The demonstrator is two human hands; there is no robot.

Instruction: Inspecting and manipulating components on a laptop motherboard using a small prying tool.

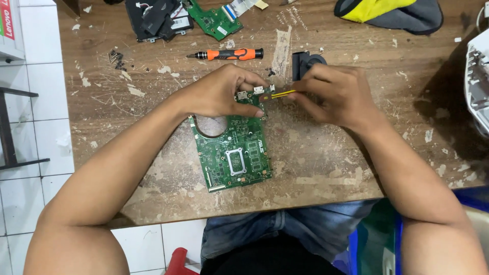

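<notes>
Left hand (221,94) pinches the top edge of a green laptop motherboard (234,150) on the desk (331,158); right hand (333,94), fingers closed, holds thin yellow wires (283,93) at that edge.

Worn wooden table over white tiled floor.
table (356,168): brown top, scratched, flecked with pale paint chips and tape scraps, lit evenly from above. Floor (41,102): white square tiles, dark grout, seen at left and below the near edge. Black metal frame (7,132) stands on tiles at far left.
</notes>
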